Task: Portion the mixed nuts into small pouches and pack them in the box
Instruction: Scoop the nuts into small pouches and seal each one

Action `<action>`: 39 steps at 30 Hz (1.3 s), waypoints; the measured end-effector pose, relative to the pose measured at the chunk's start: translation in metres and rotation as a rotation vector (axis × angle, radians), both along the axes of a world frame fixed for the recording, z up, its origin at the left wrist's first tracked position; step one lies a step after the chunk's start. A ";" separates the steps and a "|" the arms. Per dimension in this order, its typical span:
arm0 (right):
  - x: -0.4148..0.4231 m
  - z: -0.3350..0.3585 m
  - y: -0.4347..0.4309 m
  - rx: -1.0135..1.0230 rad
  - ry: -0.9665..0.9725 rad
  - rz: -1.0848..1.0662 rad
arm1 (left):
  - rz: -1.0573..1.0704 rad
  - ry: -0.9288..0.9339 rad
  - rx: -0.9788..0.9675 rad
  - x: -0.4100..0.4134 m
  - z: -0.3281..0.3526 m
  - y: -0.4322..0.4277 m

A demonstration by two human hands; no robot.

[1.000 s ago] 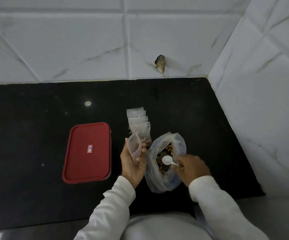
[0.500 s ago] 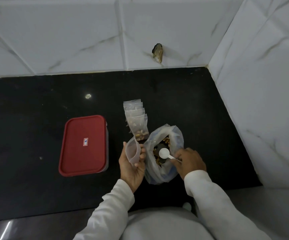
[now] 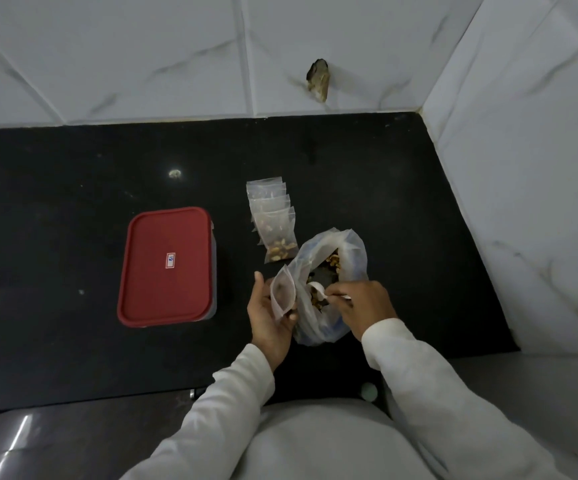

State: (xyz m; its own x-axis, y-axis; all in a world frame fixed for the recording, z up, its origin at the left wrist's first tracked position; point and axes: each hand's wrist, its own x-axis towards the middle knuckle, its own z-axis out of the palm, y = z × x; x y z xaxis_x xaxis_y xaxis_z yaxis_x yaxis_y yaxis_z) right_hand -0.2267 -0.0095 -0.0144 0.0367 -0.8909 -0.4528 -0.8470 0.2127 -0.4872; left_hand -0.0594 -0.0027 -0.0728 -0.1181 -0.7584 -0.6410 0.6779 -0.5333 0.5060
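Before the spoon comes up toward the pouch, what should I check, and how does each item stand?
1. Pouch mouth held open in the left hand: ok.
2. Right hand grip on the spoon: ok, handle pinched and bowl down inside the bag.
3. Spoon loaded: cannot tell.
4. Bag mouth open, with the pouch right beside it: ok.
5. Filled pouches out of the spoon's way: ok, they lie behind the bag.
6. Box open for packing: not ok, it is closed.
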 end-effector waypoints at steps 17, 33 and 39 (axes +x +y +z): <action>-0.002 -0.004 -0.009 0.150 -0.227 -0.345 | 0.101 0.044 -0.012 -0.006 0.005 -0.014; -0.016 0.051 -0.003 -0.063 -0.493 -0.586 | 0.041 -0.107 -0.046 0.000 0.020 -0.026; 0.005 0.077 -0.004 -0.176 -0.505 -0.464 | 0.026 -0.197 -0.016 -0.001 0.017 -0.029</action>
